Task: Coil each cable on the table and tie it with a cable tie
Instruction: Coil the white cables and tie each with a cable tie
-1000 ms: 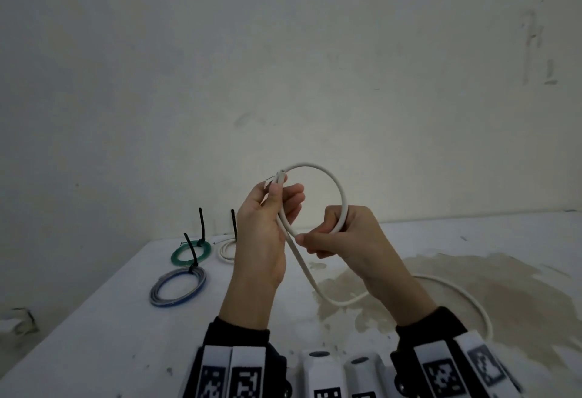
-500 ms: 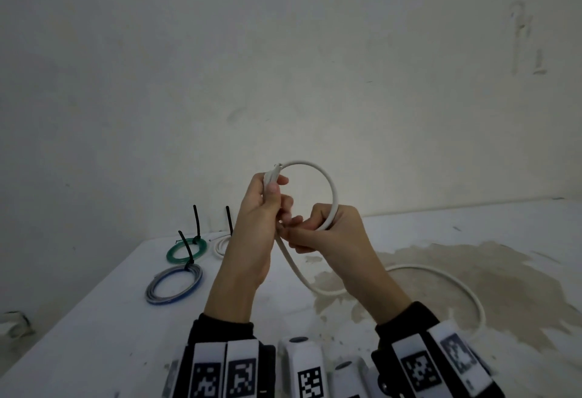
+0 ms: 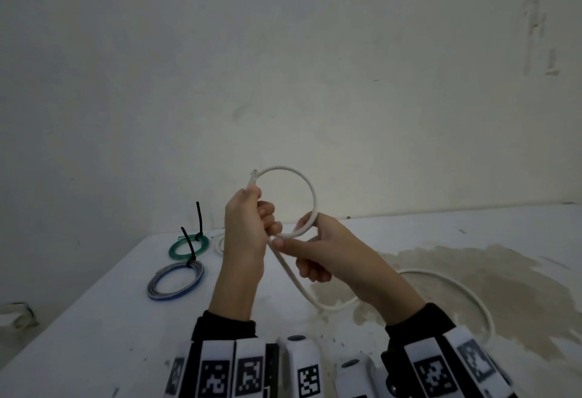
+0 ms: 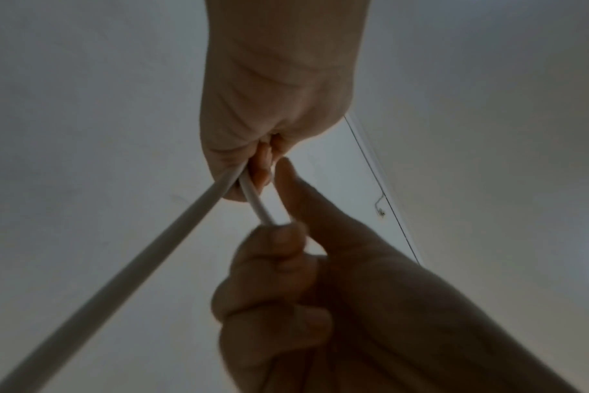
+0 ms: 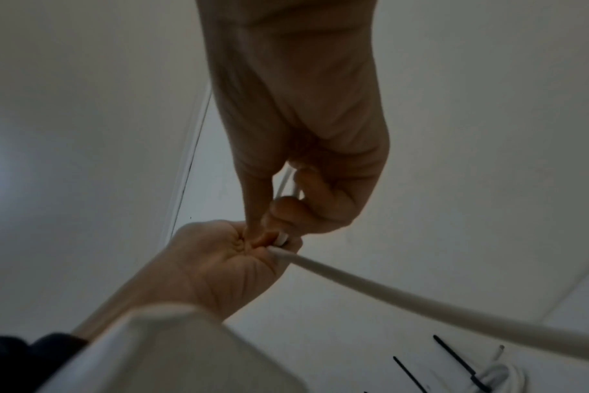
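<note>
I have both hands raised above the bench [image 3: 94,334], working one white cable [image 3: 310,189]. My left hand [image 3: 245,234] has its fingers curled round the cable, gripping it just below the free end, which pokes up past my knuckles. From there the cable arcs into a single round loop standing in the air over the bench. My right hand [image 3: 321,249] closes thumb and forefinger on the bottom of that loop, right against my left fingers, where the two runs of cable cross. In the left wrist view, the two strands [image 4: 249,191] come out of my fist side by side. The rest of the cable drops from my hands to the bench, then sweeps in a wide curve across the brown stain [image 3: 491,284] toward the bench's near right side.

Left of my left hand, three finished coils lie on the bench: a blue-grey coil [image 3: 175,282] nearest me, a green coil [image 3: 188,247] just behind it, and a white coil [image 3: 220,244] partly hidden by my wrist. A black cable tie [image 3: 188,245] rises from the blue-grey coil and another black tie [image 3: 199,219] from the green one.
</note>
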